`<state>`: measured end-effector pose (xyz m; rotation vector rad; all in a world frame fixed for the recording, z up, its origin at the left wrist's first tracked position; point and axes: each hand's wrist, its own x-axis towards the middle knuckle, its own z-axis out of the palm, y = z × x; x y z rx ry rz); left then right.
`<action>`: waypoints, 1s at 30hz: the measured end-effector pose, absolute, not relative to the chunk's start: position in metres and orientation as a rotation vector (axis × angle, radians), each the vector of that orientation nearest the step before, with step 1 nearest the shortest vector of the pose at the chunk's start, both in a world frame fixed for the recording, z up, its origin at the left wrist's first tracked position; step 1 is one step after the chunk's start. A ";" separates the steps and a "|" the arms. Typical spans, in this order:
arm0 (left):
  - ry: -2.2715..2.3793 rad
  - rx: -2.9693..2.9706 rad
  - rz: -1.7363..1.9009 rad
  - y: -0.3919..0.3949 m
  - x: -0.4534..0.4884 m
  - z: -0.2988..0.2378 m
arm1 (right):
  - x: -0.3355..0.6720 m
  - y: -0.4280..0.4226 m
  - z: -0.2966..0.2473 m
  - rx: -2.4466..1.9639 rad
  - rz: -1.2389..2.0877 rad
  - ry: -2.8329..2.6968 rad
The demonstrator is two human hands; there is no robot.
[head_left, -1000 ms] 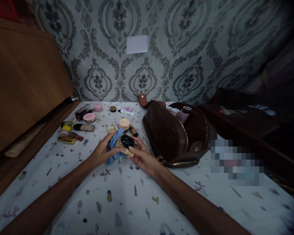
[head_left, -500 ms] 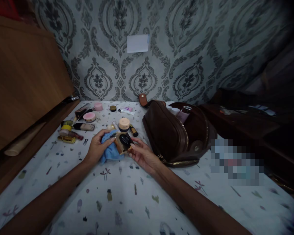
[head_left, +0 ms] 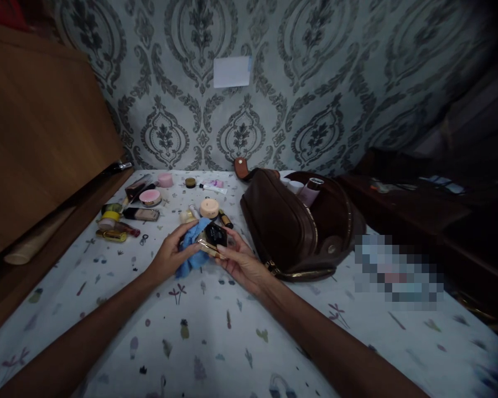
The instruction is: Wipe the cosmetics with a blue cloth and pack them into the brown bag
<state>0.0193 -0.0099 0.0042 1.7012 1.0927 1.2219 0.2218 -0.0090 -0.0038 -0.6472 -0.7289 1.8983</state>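
Observation:
In the head view, my right hand [head_left: 241, 260] grips a gold-edged compact case [head_left: 213, 239] with a black oval on top, its thumb along the near edge. My left hand [head_left: 172, 251] is closed on a blue cloth [head_left: 192, 264], which is bunched against the left side of the case. Just behind the hands stand a jar with a peach lid [head_left: 209, 208] and a small black-and-gold bottle [head_left: 225, 219]. A brown leather bag [head_left: 280, 226] lies unzipped to the right, with a pink bottle [head_left: 311, 192] and white lids showing inside.
Several cosmetics lie at the left, among them a foundation bottle [head_left: 141, 214], a pink round compact [head_left: 150, 197] and a gold tube [head_left: 112, 236]. A wooden cabinet [head_left: 45, 138] bounds the left side. Behind the patterned sheet [head_left: 207, 331] rises a papered wall [head_left: 182, 105].
The compact case has been tilted and turned in my hands, so its gold edge now faces me. The blue cloth has shifted slightly right with my left hand.

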 end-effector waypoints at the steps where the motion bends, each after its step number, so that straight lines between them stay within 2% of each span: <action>1: 1.125 1.672 1.236 -0.009 0.020 0.004 | 0.222 -0.008 -0.004 -0.644 1.899 -0.716; 8: 1.277 1.542 1.383 -0.007 0.020 0.006 | 0.224 -0.005 -0.008 -0.606 1.914 -0.669; 15: 1.350 1.750 1.426 -0.010 0.020 0.010 | 0.225 -0.004 -0.011 -0.678 1.838 -0.671; 30: 1.330 1.962 1.349 -0.014 0.023 0.007 | 0.220 -0.011 -0.002 -0.591 1.943 -0.715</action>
